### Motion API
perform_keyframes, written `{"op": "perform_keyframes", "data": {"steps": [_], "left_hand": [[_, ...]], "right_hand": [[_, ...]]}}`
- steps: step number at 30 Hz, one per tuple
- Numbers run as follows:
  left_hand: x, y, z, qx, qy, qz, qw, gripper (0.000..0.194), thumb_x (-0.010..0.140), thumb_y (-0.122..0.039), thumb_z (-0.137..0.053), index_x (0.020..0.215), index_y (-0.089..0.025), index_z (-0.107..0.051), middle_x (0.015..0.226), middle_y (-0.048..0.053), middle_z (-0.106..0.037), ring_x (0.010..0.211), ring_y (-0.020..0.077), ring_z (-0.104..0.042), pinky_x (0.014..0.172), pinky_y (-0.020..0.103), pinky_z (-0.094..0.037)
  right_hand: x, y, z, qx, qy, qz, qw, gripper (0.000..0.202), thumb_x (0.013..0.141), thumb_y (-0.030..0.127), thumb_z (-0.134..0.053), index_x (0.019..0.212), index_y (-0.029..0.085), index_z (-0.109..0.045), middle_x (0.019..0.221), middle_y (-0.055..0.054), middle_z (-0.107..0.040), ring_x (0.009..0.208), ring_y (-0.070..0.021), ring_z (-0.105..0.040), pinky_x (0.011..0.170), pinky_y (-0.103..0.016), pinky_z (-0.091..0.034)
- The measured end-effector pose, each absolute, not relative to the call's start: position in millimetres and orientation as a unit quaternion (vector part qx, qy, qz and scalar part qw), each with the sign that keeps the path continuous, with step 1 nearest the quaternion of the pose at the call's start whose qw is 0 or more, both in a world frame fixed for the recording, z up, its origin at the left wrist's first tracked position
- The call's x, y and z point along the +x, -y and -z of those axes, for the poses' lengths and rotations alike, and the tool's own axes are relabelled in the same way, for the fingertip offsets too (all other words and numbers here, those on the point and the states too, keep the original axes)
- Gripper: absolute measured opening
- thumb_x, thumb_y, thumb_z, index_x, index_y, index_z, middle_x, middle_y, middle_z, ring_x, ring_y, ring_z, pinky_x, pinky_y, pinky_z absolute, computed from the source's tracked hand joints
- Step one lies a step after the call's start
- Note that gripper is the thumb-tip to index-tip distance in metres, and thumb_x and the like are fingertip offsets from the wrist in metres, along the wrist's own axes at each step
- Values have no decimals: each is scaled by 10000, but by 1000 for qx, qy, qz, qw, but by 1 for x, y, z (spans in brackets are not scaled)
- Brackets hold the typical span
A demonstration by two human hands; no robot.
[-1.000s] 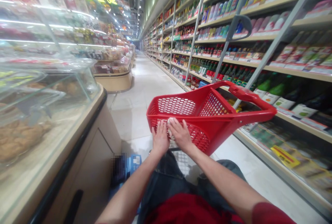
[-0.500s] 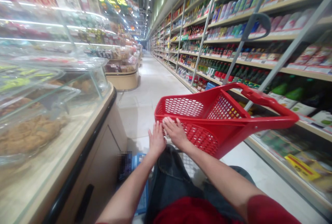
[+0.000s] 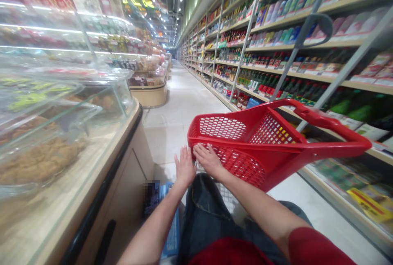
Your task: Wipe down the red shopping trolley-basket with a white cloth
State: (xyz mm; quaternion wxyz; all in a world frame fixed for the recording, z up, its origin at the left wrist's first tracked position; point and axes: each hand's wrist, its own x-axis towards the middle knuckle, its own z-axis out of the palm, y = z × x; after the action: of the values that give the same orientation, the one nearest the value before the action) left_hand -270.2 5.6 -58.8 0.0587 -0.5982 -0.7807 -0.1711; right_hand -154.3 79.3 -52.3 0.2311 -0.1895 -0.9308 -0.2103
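A red shopping cart point(image 3: 288, 156) with honeycomb-like holes in its basket stands sideways in front of me, its handle pointing right. Against the near side of the basket, by its front corner, lies my right hand point(image 3: 208, 160), flat with fingers stretched out. My left hand point(image 3: 185, 167) is just left of it at the same front corner, fingers extended and pointing away from me. Whether the left fingertips touch the cart or hover beside it, I cannot tell. Neither hand is wrapped around anything. My knees in dark jeans point(image 3: 211, 207) are below the hands.
Shelves of bottles and cans point(image 3: 276, 48) line the right side. At left is a glass-fronted food counter point(image 3: 116, 142) with a black bumper edge. A blue printed item point(image 3: 172, 232) lies low beside my left forearm. The tiled aisle point(image 3: 179, 89) runs ahead past another display point(image 3: 149, 95).
The cart, shelves and counter sit slightly farther right in view. Both hands stay almost in the same place and pose, with the cart's front corner now a little right of the left hand.
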Motion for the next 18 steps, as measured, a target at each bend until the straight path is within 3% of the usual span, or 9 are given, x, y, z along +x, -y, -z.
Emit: {"op": "perform_keyframes", "data": {"steps": [5, 11, 18], "left_hand": [[-270, -10, 46, -595, 779, 183, 67, 694, 728, -168, -467, 1382, -76, -254, 1471, 174, -220, 1370, 259, -178, 1079, 541, -177], [-257, -8, 50, -621, 759, 182, 69, 723, 696, -137, -456, 1385, -72, -248, 1482, 148, -199, 1374, 250, -160, 1092, 530, -152], [-240, -16, 45, -636, 743, 197, 70, 699, 701, -124, -431, 1380, -83, -271, 1478, 150, -209, 1371, 251, -175, 1082, 540, -172]], "right_hand": [[-169, -89, 25, -229, 908, 208, 281, 379, 897, 181, -374, 1260, 137, -477, 1363, -115, -439, 1302, -236, -324, 1054, -521, -235], [-133, -84, 68, -196, 927, 231, 222, 335, 852, 152, -445, 1166, 130, -559, 1287, -120, -521, 1246, -231, -410, 1036, -488, -288], [-108, -82, 41, -241, 890, 236, 306, 408, 887, 171, -402, 1293, 167, -448, 1362, -108, -441, 1317, -218, -302, 1070, -505, -195]]}}
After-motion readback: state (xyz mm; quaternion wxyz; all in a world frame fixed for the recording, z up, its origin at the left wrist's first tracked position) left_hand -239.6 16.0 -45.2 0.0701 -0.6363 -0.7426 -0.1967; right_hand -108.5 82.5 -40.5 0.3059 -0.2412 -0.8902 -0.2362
